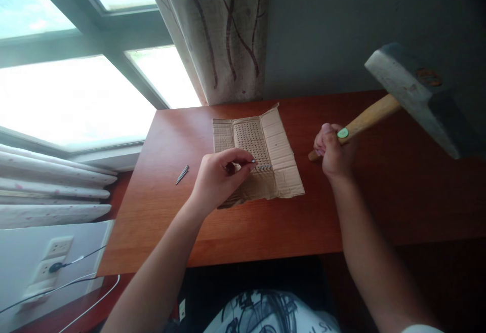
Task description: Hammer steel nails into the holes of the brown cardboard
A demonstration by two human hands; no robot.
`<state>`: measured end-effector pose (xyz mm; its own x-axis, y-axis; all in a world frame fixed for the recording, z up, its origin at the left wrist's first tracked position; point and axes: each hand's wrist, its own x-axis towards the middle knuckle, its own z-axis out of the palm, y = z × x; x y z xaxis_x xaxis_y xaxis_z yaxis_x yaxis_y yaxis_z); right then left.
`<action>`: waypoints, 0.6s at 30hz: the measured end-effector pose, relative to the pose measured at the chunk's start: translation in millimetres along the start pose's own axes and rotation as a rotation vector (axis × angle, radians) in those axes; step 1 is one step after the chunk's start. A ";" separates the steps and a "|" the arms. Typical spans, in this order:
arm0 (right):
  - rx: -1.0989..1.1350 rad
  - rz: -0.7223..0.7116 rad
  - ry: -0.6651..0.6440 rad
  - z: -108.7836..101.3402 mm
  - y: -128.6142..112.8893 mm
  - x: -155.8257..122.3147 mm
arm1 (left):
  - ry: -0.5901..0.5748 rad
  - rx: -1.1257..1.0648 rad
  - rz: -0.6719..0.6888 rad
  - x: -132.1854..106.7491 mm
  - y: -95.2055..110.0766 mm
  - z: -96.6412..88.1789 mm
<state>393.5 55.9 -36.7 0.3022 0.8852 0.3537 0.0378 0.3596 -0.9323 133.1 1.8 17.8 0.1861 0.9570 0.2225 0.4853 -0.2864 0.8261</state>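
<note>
The left hand (218, 178) rests on the near left part of the cardboard sheet (279, 156). Its grip is narrow: thumb and forefinger pinch a small nail (253, 161) with a bright head, held at the lower edge of the perforated zone. The nail's shank is hidden by the fingertips, so its angle cannot be confirmed.

The cardboard sheet is flattened corrugated board, brown, creased into vertical panels, with ragged edges. Its centre panel carries a dense grid of small punched holes. A short row of what appear to be driven nails (266, 168) stands just right of the pinched nail.

The right hand (333, 155) is closed in a full grip around the butt of the hammer (370, 117), above the desk (398, 191) to the right of the sheet. The handle is pale, smooth wood with a round green sticker (342, 132) near the fist. It slopes up to the right, ending in a heavy, blocky grey steel head (421, 97) close to the camera.

The desk is smooth reddish-brown wood with a straight front edge. Two loose nails (182, 174) lie on it, left of the sheet and apart from the left hand. Behind stand a coarse woven curtain (224, 29) with a branch pattern and a bright window (76, 95).
</note>
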 end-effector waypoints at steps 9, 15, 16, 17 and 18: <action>-0.011 0.020 -0.007 -0.1 -1.6 -0.6 | -0.001 0.009 0.012 0.0 -2.9 0.2; 0.005 0.016 0.004 0.5 -1.5 -0.1 | -0.019 0.027 0.020 0.1 -4.3 0.9; 0.007 0.015 0.002 0.8 -1.9 -0.1 | -0.023 0.031 0.024 0.0 -4.4 1.1; 0.006 0.012 -0.002 1.1 -2.4 -0.1 | -0.024 0.034 0.028 -0.1 -4.4 1.5; 0.003 0.009 -0.004 1.4 -2.8 -0.2 | -0.021 0.036 0.033 -0.2 -4.3 1.8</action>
<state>392.0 55.2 -34.0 0.2991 0.8895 0.3453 0.0323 0.3522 -0.9354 132.5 2.8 13.2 0.2203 0.9460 0.2377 0.5088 -0.3194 0.7994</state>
